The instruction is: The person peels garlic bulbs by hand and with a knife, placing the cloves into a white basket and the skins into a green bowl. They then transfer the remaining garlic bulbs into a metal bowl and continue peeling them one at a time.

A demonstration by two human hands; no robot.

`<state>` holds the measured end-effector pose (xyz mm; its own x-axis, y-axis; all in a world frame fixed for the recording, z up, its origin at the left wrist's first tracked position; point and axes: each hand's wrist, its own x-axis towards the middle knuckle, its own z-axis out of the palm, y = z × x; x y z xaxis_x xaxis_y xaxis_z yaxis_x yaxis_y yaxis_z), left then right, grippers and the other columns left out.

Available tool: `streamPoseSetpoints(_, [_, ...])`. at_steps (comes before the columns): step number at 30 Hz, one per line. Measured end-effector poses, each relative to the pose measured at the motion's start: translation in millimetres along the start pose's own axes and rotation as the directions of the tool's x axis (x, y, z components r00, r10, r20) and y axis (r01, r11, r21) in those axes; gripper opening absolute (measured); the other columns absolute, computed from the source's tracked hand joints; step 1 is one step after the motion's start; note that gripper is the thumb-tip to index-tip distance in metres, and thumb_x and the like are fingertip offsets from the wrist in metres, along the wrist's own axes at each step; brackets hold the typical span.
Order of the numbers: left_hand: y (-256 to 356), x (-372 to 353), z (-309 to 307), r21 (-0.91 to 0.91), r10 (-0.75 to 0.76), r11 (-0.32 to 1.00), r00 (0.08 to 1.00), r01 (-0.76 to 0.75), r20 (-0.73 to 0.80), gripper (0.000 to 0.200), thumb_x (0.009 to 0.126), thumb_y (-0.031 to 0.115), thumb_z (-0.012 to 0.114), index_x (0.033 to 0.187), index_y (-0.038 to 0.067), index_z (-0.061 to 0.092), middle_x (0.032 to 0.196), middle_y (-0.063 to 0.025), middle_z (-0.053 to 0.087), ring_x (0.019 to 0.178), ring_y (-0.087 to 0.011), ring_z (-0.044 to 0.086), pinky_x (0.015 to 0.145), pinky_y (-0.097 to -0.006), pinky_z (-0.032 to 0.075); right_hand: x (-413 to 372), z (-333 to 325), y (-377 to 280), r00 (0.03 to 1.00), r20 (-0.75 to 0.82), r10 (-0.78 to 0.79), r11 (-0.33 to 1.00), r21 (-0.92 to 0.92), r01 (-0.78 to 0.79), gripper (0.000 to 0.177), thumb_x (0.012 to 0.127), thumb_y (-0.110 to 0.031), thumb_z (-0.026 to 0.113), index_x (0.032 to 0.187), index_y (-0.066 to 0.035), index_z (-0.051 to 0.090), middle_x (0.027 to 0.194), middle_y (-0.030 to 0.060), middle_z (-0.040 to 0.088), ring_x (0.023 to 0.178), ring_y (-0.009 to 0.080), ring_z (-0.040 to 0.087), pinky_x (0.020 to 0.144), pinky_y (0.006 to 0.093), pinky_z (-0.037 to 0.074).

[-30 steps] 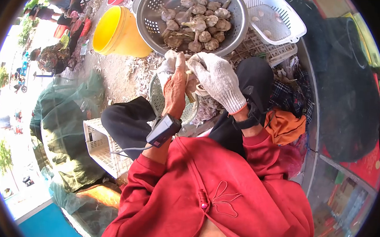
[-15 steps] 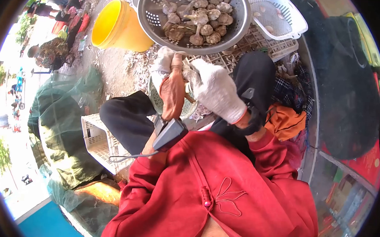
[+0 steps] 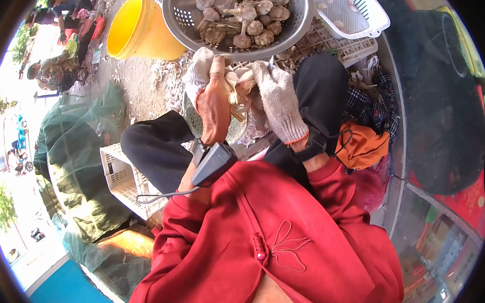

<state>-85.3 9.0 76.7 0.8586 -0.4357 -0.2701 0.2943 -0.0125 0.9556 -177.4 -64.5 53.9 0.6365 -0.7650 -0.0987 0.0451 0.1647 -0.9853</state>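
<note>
A garlic bulb [image 3: 234,91], its pale cloves partly opened and its stalk pointing down, sits between my two hands. My left hand [image 3: 211,98], a white glove over the fingers and the thumb bare, is closed around its left side. On the right, my right hand [image 3: 281,98] in a white knitted glove has its fingers curled by the cloves. A small pointed blade [image 3: 270,63] sticks up from that grip; its handle is hidden. Below the hands is a speckled bowl [image 3: 194,116], mostly covered. Ahead stands a steel colander [image 3: 178,24] with several unpeeled garlic bulbs [image 3: 245,20].
A yellow bucket [image 3: 129,30] stands left of the colander, a white basket [image 3: 369,26] with a few cloves to the right. The colander rests near a plastic crate [image 3: 325,43]. Garlic skins litter the ground. Green netting [image 3: 82,126] lies at left; other people sit beyond.
My right hand has turned and drawn slightly away, so the opened cloves and the blade tip now show. The whole view has shifted a little.
</note>
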Motion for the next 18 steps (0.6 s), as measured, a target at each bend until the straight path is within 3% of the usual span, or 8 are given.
streamPoseSetpoints(1, [11, -3, 5, 0.058, -0.136, 0.988, 0.989, 0.14, -0.061, 0.02, 0.094, 0.018, 0.057, 0.101, 0.0, 0.063, 0.083, -0.0027, 0.062, 0.067, -0.0093, 0.056, 0.059, -0.0239, 0.046, -2, 2, -10, 1.0, -0.004, -0.007, 1.0, -0.002, 0.007, 0.023, 0.092, -0.02, 0.054, 0.093, 0.002, 0.063, 0.073, 0.0147, 0.064, 0.066, 0.0222, 0.064, 0.058, 0.0343, 0.047])
streamPoseSetpoints(3, [9, 0, 4, 0.074, -0.11, 0.991, 0.993, 0.114, -0.05, 0.021, 0.093, 0.019, 0.057, 0.101, 0.001, 0.063, 0.081, -0.0023, 0.061, 0.067, -0.0091, 0.056, 0.058, -0.0236, 0.045, -12, 10, -35, 1.0, 0.028, 0.013, 0.982, -0.19, -0.008, 0.024, 0.09, -0.022, 0.057, 0.098, 0.0, 0.062, 0.077, 0.0184, 0.064, 0.071, 0.0312, 0.064, 0.061, 0.0354, 0.049])
streamPoseSetpoints(7, [-3, 15, 2, 0.12, -0.022, 0.993, 0.998, 0.015, 0.056, 0.022, 0.092, 0.021, 0.058, 0.103, 0.003, 0.065, 0.074, -0.0005, 0.057, 0.063, -0.0082, 0.053, 0.055, -0.0222, 0.044, 1, 3, -10, 0.864, 0.192, -0.466, 0.81, -0.301, 0.504, 0.023, 0.085, -0.023, 0.061, 0.097, -0.004, 0.062, 0.08, 0.0184, 0.063, 0.074, 0.036, 0.063, 0.063, 0.0408, 0.049])
streamPoseSetpoints(9, [-8, 16, -3, 0.162, 0.035, 0.986, 0.999, -0.039, 0.025, 0.023, 0.091, 0.022, 0.059, 0.104, 0.004, 0.066, 0.07, 0.0004, 0.055, 0.061, -0.0077, 0.052, 0.054, -0.0216, 0.043, -9, 5, -25, 0.951, 0.122, -0.285, 0.853, -0.421, 0.31, 0.019, 0.085, -0.019, 0.059, 0.094, -0.003, 0.062, 0.082, 0.0182, 0.063, 0.075, 0.0366, 0.062, 0.062, 0.0421, 0.048])
streamPoseSetpoints(11, [-8, 11, -7, 0.377, 0.197, 0.9, 0.975, -0.22, 0.099, 0.019, 0.092, 0.018, 0.056, 0.102, 0.005, 0.065, 0.069, 0.0004, 0.053, 0.06, -0.0063, 0.05, 0.052, -0.0219, 0.041, -8, 0, -29, 0.916, 0.153, -0.371, 0.826, -0.396, 0.4, 0.017, 0.086, -0.016, 0.057, 0.091, 0.0, 0.061, 0.08, 0.018, 0.061, 0.075, 0.0372, 0.061, 0.061, 0.0427, 0.048])
streamPoseSetpoints(15, [9, -2, 15, 0.313, 0.272, 0.895, 0.945, -0.319, 0.184, 0.017, 0.094, 0.013, 0.054, 0.103, 0.002, 0.063, 0.077, 0.0029, 0.054, 0.062, -0.006, 0.045, 0.055, -0.021, 0.037, -6, 7, -28, 0.957, -0.066, -0.284, 0.952, -0.141, 0.273, 0.02, 0.09, -0.014, 0.051, 0.084, 0.002, 0.061, 0.068, 0.0139, 0.06, 0.061, 0.0264, 0.06, 0.057, 0.035, 0.043])
streamPoseSetpoints(17, [-1, 2, 11, 0.271, 0.223, 0.924, 0.956, -0.27, 0.19, 0.017, 0.094, 0.013, 0.055, 0.103, 0.002, 0.063, 0.076, 0.0032, 0.053, 0.061, -0.0054, 0.044, 0.054, -0.0205, 0.036, -3, 2, -29, 0.992, 0.032, 0.118, 0.941, 0.316, -0.122, 0.023, 0.093, -0.013, 0.048, 0.074, -0.003, 0.056, 0.06, 0.0061, 0.055, 0.05, 0.0177, 0.054, 0.045, 0.0296, 0.04])
streamPoseSetpoints(18, [-1, -4, 17, 0.207, 0.28, 0.927, 0.945, -0.312, 0.171, 0.016, 0.093, 0.013, 0.056, 0.103, 0.003, 0.063, 0.075, 0.0026, 0.054, 0.061, -0.0054, 0.046, 0.052, -0.0206, 0.037, 0, 4, -22, 0.996, -0.039, 0.083, 0.947, 0.314, -0.067, 0.03, 0.095, -0.016, 0.046, 0.067, -0.007, 0.051, 0.055, -0.0016, 0.048, 0.042, 0.0082, 0.045, 0.038, 0.0249, 0.032])
